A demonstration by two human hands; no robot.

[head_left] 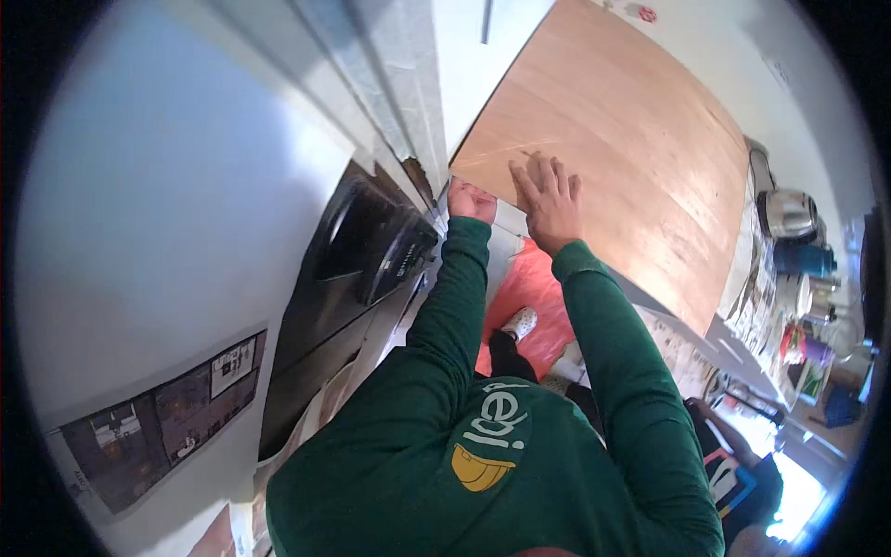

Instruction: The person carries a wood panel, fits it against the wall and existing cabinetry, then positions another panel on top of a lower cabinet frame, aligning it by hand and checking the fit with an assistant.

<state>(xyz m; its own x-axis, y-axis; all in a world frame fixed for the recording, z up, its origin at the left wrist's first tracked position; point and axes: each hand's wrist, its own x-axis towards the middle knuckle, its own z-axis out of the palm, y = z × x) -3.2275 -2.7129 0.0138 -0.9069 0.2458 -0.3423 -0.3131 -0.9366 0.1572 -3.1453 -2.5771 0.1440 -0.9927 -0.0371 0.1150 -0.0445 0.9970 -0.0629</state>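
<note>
A large, light-brown wooden board [640, 158] spreads out in front of me, its near edge facing my body. At its near left corner is my left hand [471, 200], closed at the edge, with part of its fingers hidden under the board. My right hand [553, 206] rests on top close to the same edge, its fingers stretched out and slightly apart. Nothing is held in the right hand. Both my forearms wear green sleeves.
A dark appliance [371, 246] stands close on the left, beside a white panel [186, 186]. Red sheeting [529, 288] lies below, near my shoe [522, 322]. On the right a counter carries a metal kettle [789, 215] and several containers. Another person [742, 469] is at lower right.
</note>
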